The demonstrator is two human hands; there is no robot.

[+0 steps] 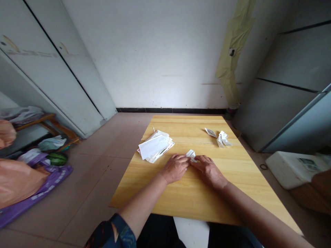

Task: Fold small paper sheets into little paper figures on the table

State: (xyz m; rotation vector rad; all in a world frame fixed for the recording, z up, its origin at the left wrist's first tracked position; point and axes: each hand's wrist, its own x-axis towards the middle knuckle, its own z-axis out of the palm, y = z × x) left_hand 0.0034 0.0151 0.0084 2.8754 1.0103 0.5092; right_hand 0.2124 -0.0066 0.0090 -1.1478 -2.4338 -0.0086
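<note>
The hands are right in close here, the left hand (176,168) and the right hand (209,171) narrowed together on a small folded white paper (191,154), which sits between them, down on the pale wooden worktop (191,203). Over on the left, just beside the left hand, a loose stack of white paper sheets (155,146) lies untidily, and farther across on the right, well apart, a few small folded paper pieces (219,138) lie near the worktop's far edge.

Smooth wood tabletop (181,129), prob. varnished; matt paper stack (153,146).
</note>
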